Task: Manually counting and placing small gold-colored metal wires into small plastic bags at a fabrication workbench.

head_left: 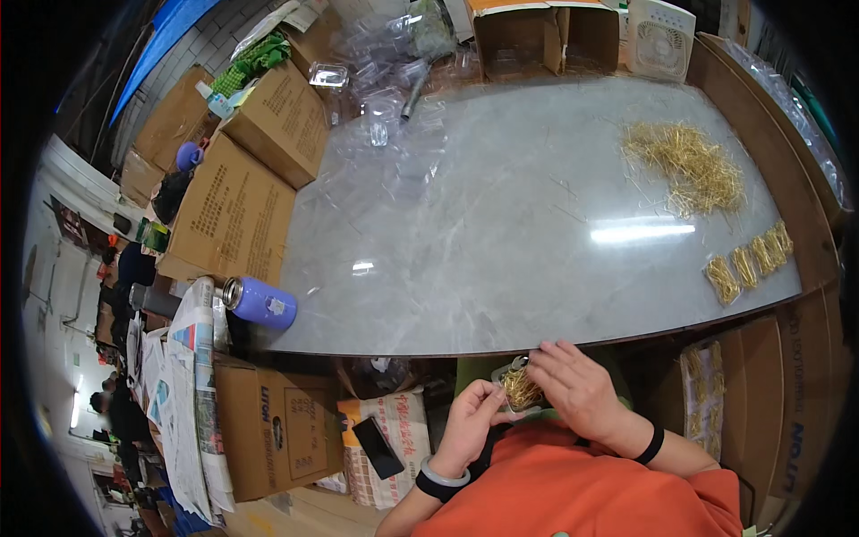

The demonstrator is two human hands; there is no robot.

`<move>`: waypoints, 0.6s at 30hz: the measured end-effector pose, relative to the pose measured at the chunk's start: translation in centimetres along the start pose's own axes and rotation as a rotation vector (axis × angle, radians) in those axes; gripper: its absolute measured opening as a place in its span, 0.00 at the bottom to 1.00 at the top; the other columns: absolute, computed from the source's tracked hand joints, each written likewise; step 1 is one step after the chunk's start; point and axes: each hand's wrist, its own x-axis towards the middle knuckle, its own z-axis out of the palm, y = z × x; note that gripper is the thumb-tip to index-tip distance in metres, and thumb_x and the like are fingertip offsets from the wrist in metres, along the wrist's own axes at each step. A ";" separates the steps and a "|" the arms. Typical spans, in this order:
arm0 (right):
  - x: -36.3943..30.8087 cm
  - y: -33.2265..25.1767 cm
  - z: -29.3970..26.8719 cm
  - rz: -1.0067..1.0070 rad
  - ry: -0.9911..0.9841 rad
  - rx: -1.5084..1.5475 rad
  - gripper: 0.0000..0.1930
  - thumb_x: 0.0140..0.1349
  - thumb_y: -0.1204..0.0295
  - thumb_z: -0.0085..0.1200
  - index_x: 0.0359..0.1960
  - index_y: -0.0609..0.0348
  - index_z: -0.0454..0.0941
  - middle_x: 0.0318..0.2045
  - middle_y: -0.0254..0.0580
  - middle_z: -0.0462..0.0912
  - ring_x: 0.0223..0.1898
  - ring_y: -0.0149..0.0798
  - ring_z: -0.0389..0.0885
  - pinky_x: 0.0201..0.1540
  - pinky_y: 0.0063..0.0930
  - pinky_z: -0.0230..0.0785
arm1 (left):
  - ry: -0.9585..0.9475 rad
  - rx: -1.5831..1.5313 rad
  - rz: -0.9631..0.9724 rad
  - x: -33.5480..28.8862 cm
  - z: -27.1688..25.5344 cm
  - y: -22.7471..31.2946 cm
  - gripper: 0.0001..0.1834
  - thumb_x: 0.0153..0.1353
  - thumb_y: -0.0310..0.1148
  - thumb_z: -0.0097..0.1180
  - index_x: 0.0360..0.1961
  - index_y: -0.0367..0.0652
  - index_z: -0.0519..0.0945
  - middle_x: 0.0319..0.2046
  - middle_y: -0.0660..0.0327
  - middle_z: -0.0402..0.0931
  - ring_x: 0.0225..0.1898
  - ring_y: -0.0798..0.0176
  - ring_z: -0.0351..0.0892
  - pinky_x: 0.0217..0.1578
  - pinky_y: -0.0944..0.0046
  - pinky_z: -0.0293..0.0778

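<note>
Beside the table (429,268), left hand (465,425) pinches a container (518,363) of gold strands (521,390); right hand (577,385), grip unclear.

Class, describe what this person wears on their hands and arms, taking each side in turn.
The left hand is ungloved; its wrist carries a smooth grey bangle beside a black band. The right hand is also ungloved, with a plain black wristband. Both forearms are bare below an orange top.
</note>
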 end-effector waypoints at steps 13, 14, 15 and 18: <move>3.8 1.3 -0.5 0.017 0.193 0.030 0.17 0.55 0.78 0.60 0.48 0.63 0.80 0.51 0.48 0.82 0.57 0.53 0.80 0.63 0.49 0.74 | -0.089 0.210 0.277 3.9 2.1 6.3 0.07 0.75 0.28 0.51 0.43 0.33 0.75 0.43 0.56 0.79 0.42 0.67 0.82 0.41 0.62 0.87; 4.4 2.2 0.1 0.033 0.215 0.000 0.17 0.55 0.79 0.60 0.48 0.63 0.80 0.51 0.47 0.82 0.57 0.53 0.80 0.63 0.49 0.74 | -0.114 0.226 0.312 5.3 2.4 6.9 0.07 0.75 0.28 0.53 0.43 0.33 0.75 0.43 0.56 0.79 0.41 0.68 0.82 0.39 0.65 0.86; 4.6 3.1 0.7 0.046 0.226 -0.018 0.16 0.56 0.79 0.60 0.48 0.62 0.79 0.51 0.46 0.82 0.57 0.53 0.80 0.62 0.48 0.74 | -0.059 0.460 0.278 5.8 2.9 7.9 0.08 0.74 0.29 0.54 0.44 0.33 0.75 0.43 0.55 0.79 0.42 0.64 0.82 0.40 0.62 0.85; 4.8 4.1 1.1 0.077 0.189 0.022 0.18 0.56 0.79 0.60 0.50 0.61 0.79 0.51 0.47 0.82 0.59 0.53 0.79 0.62 0.47 0.74 | 0.150 1.111 0.413 6.1 4.0 9.6 0.13 0.72 0.31 0.57 0.50 0.33 0.74 0.47 0.49 0.78 0.48 0.53 0.81 0.49 0.53 0.80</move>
